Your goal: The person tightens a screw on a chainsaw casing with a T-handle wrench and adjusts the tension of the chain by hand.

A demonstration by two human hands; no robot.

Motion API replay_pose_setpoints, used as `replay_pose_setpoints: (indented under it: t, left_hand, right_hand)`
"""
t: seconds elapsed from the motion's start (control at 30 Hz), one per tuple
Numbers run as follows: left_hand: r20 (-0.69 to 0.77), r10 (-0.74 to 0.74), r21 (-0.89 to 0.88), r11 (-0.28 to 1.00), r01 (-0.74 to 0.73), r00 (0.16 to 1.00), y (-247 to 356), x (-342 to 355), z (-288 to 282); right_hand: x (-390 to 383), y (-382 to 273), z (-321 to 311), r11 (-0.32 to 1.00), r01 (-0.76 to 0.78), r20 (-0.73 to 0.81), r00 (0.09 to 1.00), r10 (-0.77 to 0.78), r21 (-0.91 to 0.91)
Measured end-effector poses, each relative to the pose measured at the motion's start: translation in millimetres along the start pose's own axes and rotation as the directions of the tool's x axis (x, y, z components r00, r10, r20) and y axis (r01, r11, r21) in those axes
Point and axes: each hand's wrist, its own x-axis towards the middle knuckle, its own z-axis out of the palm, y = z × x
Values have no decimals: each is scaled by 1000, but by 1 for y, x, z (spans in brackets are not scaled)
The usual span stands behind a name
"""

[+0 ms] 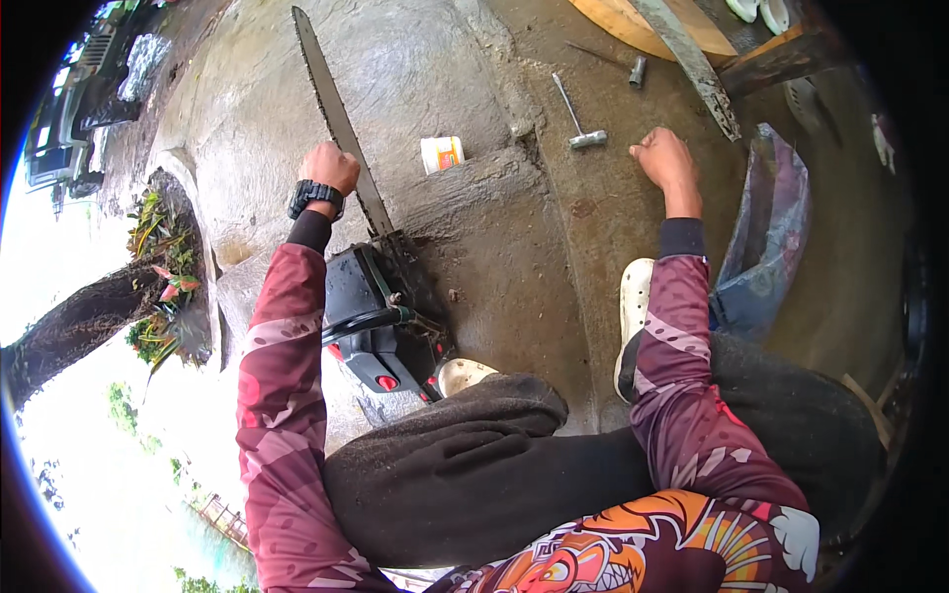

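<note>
A chainsaw (381,326) with a dark body and red knobs stands on the concrete at my left, its long guide bar (332,104) pointing away from me. My left hand (329,170), with a black watch on the wrist, is closed right at the bar's left edge. Its fingertips are hidden, so I cannot tell whether it grips the chain. Out to the right, my right hand (664,158) is curled into a fist above the wet floor; what it holds, if anything, does not show. A T-shaped wrench (587,139) lies on the floor to its left.
Between my hands stands a white tub (442,154) with an orange label. A small dark tool (638,71) and a dirty guide bar (692,71) lie farther off. A bluish cut-open container (766,247) is at the right. Plants (163,247) border the slab; a vehicle (74,119) stands beyond.
</note>
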Motion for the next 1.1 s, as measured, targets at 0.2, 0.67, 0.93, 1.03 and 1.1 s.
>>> replay_pose_setpoints:
  t: [0.2,0.67,0.93,1.03,1.1]
  left_hand:
    - [94,16,30,999,-19,995,-2,6,-6]
    - [-18,39,-76,996,-41,999,-9,-2,3]
    - [-113,13,-47,999,-18,994,-10,7,11]
    - [-43,-27,-57,998,24,999,-26,43,-6]
    - [3,-22,14,1000,22,1000,-15,56,-7]
  right_hand:
    - [11,4,6,996,71,-34,997,-69,62]
    - [14,-7,24,980,139,-58,990,-132,141]
    - [5,-20,22,975,155,-69,987,-146,160]
    - [6,-25,24,978,156,-71,987,-147,142]
    - [10,-22,19,963,192,-110,979,-173,190]
